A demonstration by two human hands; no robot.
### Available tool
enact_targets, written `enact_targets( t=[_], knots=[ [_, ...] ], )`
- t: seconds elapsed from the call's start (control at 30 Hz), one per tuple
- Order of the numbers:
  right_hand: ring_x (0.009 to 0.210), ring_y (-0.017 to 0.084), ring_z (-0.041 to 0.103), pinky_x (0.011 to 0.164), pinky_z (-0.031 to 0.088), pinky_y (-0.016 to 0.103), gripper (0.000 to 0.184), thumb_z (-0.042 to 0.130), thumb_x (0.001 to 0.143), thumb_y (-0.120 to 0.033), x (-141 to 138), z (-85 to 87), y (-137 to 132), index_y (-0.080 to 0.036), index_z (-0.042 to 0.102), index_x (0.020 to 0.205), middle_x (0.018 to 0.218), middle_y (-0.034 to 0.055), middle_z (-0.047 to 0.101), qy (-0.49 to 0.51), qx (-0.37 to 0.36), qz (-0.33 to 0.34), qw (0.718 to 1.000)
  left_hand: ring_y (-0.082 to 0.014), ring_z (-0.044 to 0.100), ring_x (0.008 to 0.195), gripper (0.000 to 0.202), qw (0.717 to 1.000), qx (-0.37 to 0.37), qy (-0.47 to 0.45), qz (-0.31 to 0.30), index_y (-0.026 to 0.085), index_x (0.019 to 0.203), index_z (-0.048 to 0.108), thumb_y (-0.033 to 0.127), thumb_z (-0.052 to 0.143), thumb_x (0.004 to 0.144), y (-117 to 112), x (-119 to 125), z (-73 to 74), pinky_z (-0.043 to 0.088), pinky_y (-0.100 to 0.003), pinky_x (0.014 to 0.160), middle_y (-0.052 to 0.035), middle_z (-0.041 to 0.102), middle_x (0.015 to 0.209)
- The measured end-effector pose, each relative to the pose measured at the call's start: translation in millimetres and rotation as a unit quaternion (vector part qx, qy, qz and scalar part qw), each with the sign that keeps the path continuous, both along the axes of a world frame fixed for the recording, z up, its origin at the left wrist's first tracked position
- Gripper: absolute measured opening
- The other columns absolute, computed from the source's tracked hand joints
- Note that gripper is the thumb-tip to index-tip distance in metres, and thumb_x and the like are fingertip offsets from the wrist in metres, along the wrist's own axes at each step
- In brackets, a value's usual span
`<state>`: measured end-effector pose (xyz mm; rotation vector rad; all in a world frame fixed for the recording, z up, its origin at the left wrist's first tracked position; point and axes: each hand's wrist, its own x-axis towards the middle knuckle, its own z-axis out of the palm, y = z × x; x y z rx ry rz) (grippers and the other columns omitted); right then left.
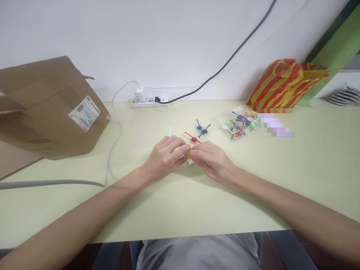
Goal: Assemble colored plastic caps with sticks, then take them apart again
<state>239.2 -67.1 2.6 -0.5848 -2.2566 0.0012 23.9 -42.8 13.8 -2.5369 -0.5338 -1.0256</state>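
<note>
Both my left hand (168,154) and my right hand (212,159) are closed, fingertips meeting around a small yellow arrow spinner (190,162). Fingers hide most of it; part of its yellow arm and a pale round base show beneath them. Just beyond the fingertips lies a red arrow spinner (194,140) on the table. Behind that, a blue arrow spinner (199,128) and a black arrow spinner (205,131) rest close together. Past my left knuckles, a white arrow tip (169,129) and a bit of green (165,132) poke out, mostly hidden.
A clear bag of mixed spinners (240,122) lies at the back right, near a red-and-yellow striped bag (281,84). A large cardboard box (50,108) stands on the left. Along the wall is a power strip (150,102); a grey cable (107,165) crosses the pale table (168,213).
</note>
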Motion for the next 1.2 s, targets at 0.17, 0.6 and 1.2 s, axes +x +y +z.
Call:
enact_targets(
  t=[0.17,0.6,1.2],
  knots=[
    [0.082,0.019,0.057,0.077,0.043,0.034,0.035,0.038,0.092,-0.001,9,4.3,7,-0.021,0.063,0.107,0.095,0.0075,0.068,-0.099,0.045,0.035,0.994,-0.0192,0.062,0.079,0.013,0.993,0.059,0.106,-0.007,0.023,0.089,0.055,0.025,0.052,0.102,9,-9,3.6,0.040,-0.035,0.066,-0.0047,0.070,0.087],
    [0.082,0.019,0.060,0.077,0.042,0.035,0.033,0.033,0.109,-0.019,12,11.4,9,-0.022,0.065,0.102,0.089,0.0064,0.069,-0.113,0.023,0.030,0.993,-0.0237,0.067,0.091,0.016,0.998,0.019,0.058,-0.025,0.022,0.113,0.062,0.027,0.053,0.101,4,-6,7.4,0.044,-0.038,0.074,-0.0073,0.075,0.095],
    [0.078,0.021,0.063,0.075,0.046,0.035,0.019,0.044,0.103,-0.022,24,16.6,15,-0.022,0.061,0.096,0.084,0.0077,0.069,0.032,-0.086,-0.008,0.996,-0.0212,0.061,0.075,0.015,0.996,0.018,0.039,0.079,0.024,0.080,0.054,0.024,0.064,0.090,45,-43,8.6,0.040,-0.036,0.068,-0.0018,0.066,0.073]
  ],
)
